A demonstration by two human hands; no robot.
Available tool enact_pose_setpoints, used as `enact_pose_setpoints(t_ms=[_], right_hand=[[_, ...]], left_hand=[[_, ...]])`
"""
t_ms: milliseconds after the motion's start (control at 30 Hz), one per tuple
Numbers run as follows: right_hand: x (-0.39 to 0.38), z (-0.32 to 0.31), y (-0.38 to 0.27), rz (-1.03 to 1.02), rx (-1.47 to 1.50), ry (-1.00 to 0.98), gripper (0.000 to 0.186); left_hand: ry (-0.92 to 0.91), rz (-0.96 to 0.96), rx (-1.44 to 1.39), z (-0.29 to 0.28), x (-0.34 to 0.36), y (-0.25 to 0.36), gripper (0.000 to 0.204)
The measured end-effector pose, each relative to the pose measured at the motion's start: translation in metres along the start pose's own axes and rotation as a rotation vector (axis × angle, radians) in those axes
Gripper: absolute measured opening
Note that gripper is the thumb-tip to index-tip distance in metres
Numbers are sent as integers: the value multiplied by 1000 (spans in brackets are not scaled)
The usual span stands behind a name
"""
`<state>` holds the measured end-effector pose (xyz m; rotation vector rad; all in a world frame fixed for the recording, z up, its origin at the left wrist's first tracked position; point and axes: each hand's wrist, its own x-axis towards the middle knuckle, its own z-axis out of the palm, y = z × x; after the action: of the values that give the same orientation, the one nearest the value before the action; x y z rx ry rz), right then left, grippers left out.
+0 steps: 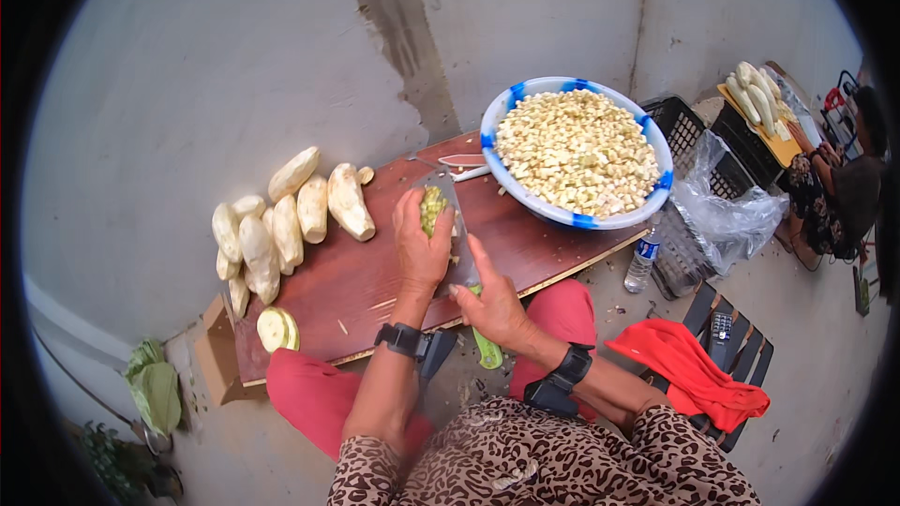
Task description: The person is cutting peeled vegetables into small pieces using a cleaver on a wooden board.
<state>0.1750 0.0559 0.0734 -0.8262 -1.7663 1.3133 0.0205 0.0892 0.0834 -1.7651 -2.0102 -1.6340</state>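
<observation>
My right hand [497, 307] is closed around the green handle [488, 350] of a broad-bladed knife [463, 264], its blade lying over the reddish-brown board. Against that blade, my left hand [421, 248] curls its fingers around a clump of diced pale vegetable [431, 210]. To the left lie several long, peeled, cream-coloured vegetables [312, 210] that look like eggplants. Cut round slices [277, 329] rest near the board's left end. A white and blue basin [658, 142] heaped with small dice [577, 152] stands at the board's far right.
A small white-handled knife [466, 167] lies beside the basin. Right of the board [319, 305] are a water bottle [642, 264], black crates [673, 126], and a slatted stool [756, 353] with red cloth [694, 370] and a remote [720, 332]. Another person [848, 187] sits at the far right.
</observation>
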Motion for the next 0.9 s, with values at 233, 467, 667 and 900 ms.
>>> enact_pose_setpoints(t_ms=[233,467,667,900], right_hand=[[15,-93,-41,-17,-61,235,82],[4,-153,-23,-101,-264,457,75],[-7,-174,-11,-121,-424,478,77],[-7,-178,2,-68,-355,456,72]], left_hand=[[-175,368,-130,77,62,89,59],[-230,451,110,154,93,81,42],[-295,337,250,161,80,74,62],[-524,796,280,146,66,106,63]])
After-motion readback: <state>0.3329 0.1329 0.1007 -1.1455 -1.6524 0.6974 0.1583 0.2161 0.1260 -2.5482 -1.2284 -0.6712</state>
